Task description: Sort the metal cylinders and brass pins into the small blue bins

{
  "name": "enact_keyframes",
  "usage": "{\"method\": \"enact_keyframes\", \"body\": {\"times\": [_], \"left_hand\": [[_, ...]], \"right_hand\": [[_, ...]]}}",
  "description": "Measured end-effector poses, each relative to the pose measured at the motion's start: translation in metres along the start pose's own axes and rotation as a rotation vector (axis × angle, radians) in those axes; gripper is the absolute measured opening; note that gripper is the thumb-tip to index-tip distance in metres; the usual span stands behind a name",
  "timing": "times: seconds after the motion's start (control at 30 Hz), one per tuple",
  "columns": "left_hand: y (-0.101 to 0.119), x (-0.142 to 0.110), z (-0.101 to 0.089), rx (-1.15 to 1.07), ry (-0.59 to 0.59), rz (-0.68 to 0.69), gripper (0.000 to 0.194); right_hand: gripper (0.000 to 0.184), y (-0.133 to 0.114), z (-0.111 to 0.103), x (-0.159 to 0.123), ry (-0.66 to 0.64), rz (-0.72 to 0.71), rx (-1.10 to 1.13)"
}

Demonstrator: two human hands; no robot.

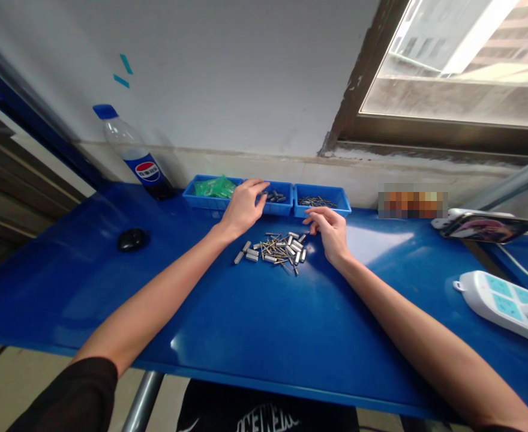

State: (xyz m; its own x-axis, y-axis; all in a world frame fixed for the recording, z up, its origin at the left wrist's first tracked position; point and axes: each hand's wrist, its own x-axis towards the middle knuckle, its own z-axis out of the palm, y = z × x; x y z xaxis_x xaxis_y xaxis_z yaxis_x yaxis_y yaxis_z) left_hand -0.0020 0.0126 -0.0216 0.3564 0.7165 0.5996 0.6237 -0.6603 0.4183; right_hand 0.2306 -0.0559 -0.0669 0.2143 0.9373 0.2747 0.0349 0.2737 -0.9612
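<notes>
A pile of small metal cylinders and thin pins [276, 249] lies on the blue table [255, 318]. My left hand [243, 207] reaches over the front edge of the middle blue tray [278, 204], which holds dark small parts; its fingertips are at the tray's rim and whether they hold a part is hidden. My right hand [330, 231] rests on the table just right of the pile, fingers curled toward it, below the right blue tray [321, 201] of thin pins. The left blue tray [210, 192] holds green bags.
A cola bottle [134, 155] stands at the wall on the left. A black mouse [132, 239] lies left on the table. A phone on a stand [489, 227] and a white power strip [500, 303] sit at the right. A window is at upper right.
</notes>
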Motion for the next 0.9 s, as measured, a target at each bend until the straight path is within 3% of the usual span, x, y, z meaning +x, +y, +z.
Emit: {"method": "enact_keyframes", "body": {"times": [0.1, 0.27, 0.37, 0.6, 0.9], "left_hand": [[0.005, -0.004, 0.004, 0.012, -0.074, 0.087, 0.029], [0.023, -0.013, 0.014, -0.087, -0.376, 0.41, 0.03], [0.031, -0.017, 0.017, -0.09, -0.431, 0.497, 0.035], [0.033, -0.02, 0.022, -0.172, -0.668, 0.531, 0.055], [0.018, -0.018, 0.016, -0.027, -0.599, 0.349, 0.036]], "right_hand": [[0.015, 0.001, -0.001, 0.0, 0.005, 0.003, -0.027], [0.018, 0.004, -0.003, 0.002, 0.041, 0.0, -0.045], [0.019, 0.006, -0.002, 0.002, 0.06, 0.0, -0.041], [0.017, 0.006, -0.002, 0.003, 0.076, 0.002, -0.002], [0.016, 0.005, -0.001, 0.003, 0.061, 0.003, -0.003]]}}
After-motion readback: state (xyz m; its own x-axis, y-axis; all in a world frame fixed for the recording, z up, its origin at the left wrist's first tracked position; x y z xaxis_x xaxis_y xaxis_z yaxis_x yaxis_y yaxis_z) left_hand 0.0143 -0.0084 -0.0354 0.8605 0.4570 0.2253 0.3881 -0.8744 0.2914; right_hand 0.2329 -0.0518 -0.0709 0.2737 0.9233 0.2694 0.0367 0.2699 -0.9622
